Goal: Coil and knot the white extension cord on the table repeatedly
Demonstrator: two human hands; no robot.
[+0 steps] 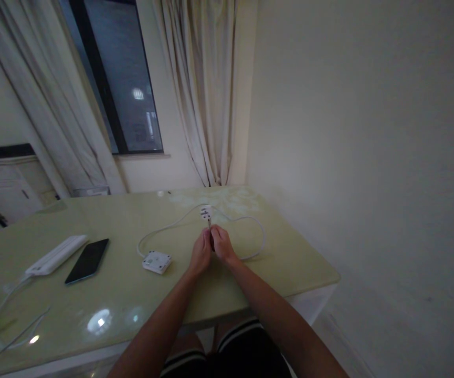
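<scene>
My left hand [200, 253] and my right hand [223, 244] are pressed together over the table, fingers closed around a small dark tool with a thin metal tip [210, 223]. It resembles a screwdriver, though most of it is hidden in my fingers. Just beyond the tip lies a small white socket piece [206, 212] with dark slots. A white cable [171, 224] loops behind and around my hands. To the left of my hands, a white square box [157, 261] with dark dots at its corners sits on the table, joined to the cable.
A black phone [87, 261] and a long white power strip [57, 255] lie on the left of the glossy greenish table [132, 304]. Another thin cable [18, 336] trails near the front left edge. The wall [348, 184] borders the table's right side; curtains [207, 94] hang behind.
</scene>
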